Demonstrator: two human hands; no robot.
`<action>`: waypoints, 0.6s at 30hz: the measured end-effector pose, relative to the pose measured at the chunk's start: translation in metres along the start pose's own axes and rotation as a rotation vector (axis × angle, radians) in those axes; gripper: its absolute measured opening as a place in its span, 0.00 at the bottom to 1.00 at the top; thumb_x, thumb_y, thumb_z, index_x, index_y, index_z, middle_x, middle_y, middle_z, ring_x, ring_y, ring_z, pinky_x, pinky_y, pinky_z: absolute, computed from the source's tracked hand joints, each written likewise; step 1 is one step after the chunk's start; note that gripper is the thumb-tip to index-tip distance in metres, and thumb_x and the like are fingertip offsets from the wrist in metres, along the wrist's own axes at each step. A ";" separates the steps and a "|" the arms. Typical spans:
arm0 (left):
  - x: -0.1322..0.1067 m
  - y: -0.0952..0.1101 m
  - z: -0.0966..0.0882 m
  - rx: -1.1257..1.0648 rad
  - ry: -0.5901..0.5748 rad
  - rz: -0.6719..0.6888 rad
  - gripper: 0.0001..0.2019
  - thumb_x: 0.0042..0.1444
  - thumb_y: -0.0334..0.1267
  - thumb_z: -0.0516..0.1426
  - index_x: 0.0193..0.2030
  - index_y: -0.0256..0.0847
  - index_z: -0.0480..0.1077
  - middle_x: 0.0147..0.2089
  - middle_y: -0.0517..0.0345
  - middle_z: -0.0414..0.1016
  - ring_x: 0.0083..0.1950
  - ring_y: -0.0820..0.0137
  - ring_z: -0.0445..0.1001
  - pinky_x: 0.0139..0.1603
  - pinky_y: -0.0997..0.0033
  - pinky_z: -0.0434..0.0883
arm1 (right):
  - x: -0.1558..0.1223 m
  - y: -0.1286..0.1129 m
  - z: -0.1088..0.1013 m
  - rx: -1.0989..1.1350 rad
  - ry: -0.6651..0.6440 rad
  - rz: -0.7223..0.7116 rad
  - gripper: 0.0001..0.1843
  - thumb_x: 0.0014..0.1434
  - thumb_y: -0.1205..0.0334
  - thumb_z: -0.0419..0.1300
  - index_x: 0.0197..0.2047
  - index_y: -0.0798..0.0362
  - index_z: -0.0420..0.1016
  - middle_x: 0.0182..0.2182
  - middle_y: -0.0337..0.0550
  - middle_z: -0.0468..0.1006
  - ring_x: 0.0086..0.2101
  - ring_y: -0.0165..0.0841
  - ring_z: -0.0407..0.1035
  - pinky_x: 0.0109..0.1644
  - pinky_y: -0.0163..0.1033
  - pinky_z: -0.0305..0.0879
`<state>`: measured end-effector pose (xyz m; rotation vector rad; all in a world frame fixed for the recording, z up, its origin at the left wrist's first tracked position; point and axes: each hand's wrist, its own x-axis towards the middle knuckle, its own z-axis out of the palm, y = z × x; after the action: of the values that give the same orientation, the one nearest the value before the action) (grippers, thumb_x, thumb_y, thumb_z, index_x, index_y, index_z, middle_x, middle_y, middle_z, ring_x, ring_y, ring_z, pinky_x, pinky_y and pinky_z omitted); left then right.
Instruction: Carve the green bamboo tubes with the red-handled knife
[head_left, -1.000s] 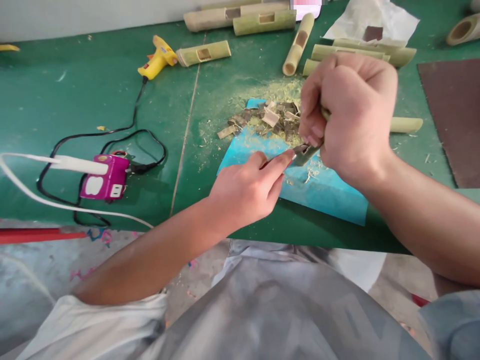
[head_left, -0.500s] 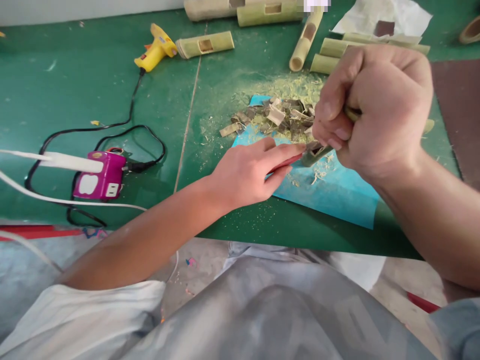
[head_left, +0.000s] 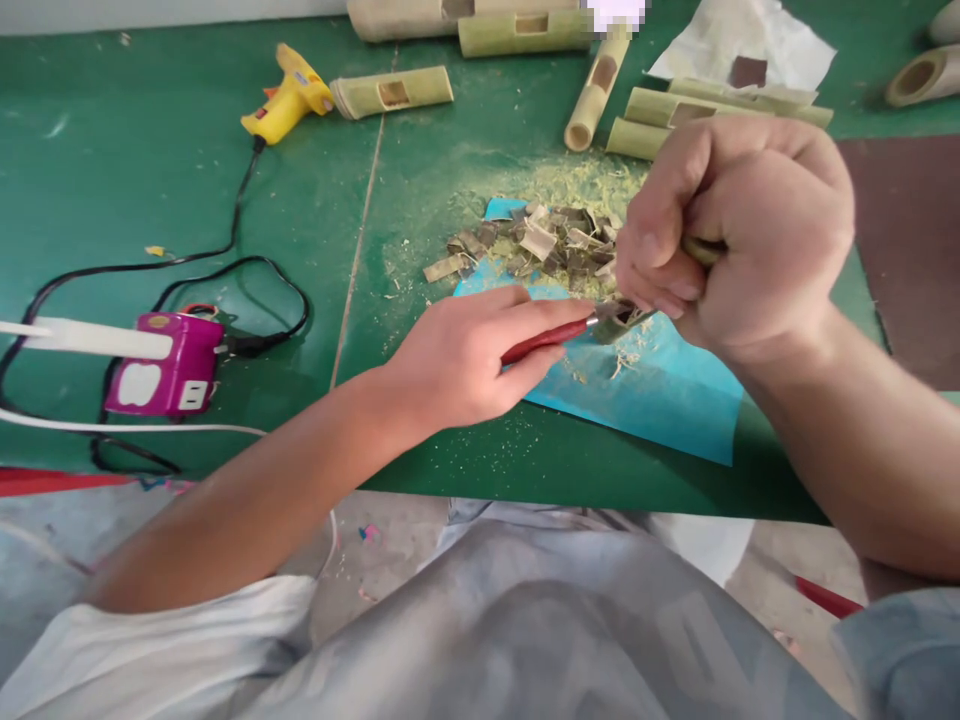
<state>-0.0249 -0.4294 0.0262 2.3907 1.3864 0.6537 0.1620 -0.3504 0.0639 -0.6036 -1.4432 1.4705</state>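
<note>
My left hand [head_left: 465,355] is closed around the red handle of a carving knife [head_left: 544,341], index finger stretched along its top. The metal tip meets a bamboo tube [head_left: 621,325] at a cut opening; the blade's exact shape is hidden. My right hand [head_left: 757,235] makes a fist around that tube, with another bit of it showing between the fingers. Both hands are over a blue sheet [head_left: 660,395]. Fine shavings lie on the sheet just below the tube, and behind it is a heap of bamboo chips [head_left: 540,240].
Several bamboo tubes with cut windows, one a short tube [head_left: 420,92], lie along the back of the green table [head_left: 300,200]. A yellow glue gun [head_left: 289,100] is corded to a purple power socket [head_left: 165,365] at left. White paper [head_left: 697,45] and a brown board [head_left: 907,230] are at right.
The view has shifted slightly, so the table things appear further left. My left hand has drawn back a little from the right, and more of the knife's red handle shows.
</note>
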 end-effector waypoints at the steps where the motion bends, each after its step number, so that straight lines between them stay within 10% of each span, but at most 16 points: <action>1: -0.003 0.007 -0.001 -0.009 0.009 -0.029 0.18 0.67 0.38 0.55 0.63 0.47 0.72 0.41 0.56 0.80 0.39 0.71 0.79 0.43 0.72 0.74 | -0.001 0.000 0.002 0.012 0.035 -0.008 0.15 0.45 0.76 0.48 0.15 0.50 0.67 0.09 0.31 0.56 0.11 0.26 0.45 0.14 0.37 0.39; 18: -0.004 0.025 0.010 -0.062 0.105 -0.111 0.17 0.66 0.34 0.57 0.60 0.40 0.73 0.51 0.50 0.82 0.49 0.66 0.83 0.54 0.65 0.79 | -0.001 -0.003 0.009 0.003 0.091 0.008 0.15 0.44 0.75 0.50 0.12 0.50 0.63 0.08 0.30 0.55 0.10 0.25 0.42 0.15 0.38 0.36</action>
<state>-0.0031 -0.4451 0.0290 2.2426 1.5058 0.7905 0.1559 -0.3562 0.0683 -0.6667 -1.3701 1.4327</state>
